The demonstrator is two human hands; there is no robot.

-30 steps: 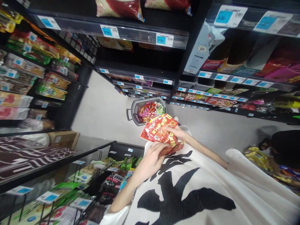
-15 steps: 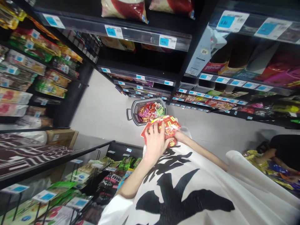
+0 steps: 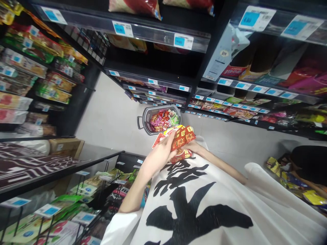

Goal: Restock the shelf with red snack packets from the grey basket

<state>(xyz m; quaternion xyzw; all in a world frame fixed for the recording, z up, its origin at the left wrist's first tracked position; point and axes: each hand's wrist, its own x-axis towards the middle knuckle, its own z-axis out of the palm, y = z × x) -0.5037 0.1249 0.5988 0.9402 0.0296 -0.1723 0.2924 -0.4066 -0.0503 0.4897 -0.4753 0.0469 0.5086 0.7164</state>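
Both of my hands hold a bunch of red snack packets in front of my chest. My left hand grips the packets from the left side, fingers closed on them. My right hand is mostly hidden beneath the packets and holds them from below. Just beyond the packets, a grey shopping basket stands on the floor, filled with several colourful packets. I wear a white shirt with a black print.
Dark shelves with blue price tags and snack bags surround the aisle on the left, ahead and on the right. A lower rack with green packets is at my left. Another person crouches at the right among packets.
My left hand came up from below onto the red packets, and now grips them from the left while the fanned bunch has been gathered tighter.
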